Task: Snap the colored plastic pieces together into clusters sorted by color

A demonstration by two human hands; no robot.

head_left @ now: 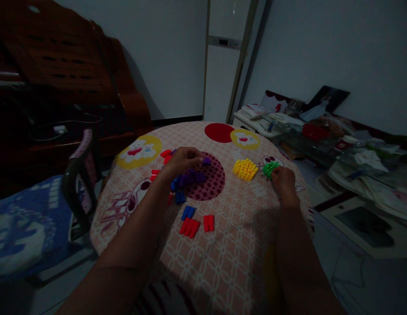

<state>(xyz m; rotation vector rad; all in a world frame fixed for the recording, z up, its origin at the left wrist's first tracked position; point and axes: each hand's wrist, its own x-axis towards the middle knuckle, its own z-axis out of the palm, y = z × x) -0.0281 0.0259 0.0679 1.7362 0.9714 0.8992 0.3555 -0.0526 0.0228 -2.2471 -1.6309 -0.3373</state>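
Note:
My left hand (187, 158) reaches over the table with thumb and fingers pinched on a small purple plastic piece (206, 162). Below it lies a pile of purple pieces (192, 177), partly covered by my wrist and forearm. On the right, my right hand (284, 181) is closed at the edge of a cluster of small green plastic pieces (269, 169); its fingertips press on the near side. A compact cluster of yellow knobbly pieces (245, 169) sits just left of the green ones. Their exact kind is too small to tell.
Nearer me lie blue pieces (188, 212) and red pieces (190, 227), with another red pair (208, 223) beside them. More red and blue pieces show around my left forearm. A patterned cloth covers the round table (236, 262). A chair (78, 175) stands left; a cluttered glass table (341, 153) right.

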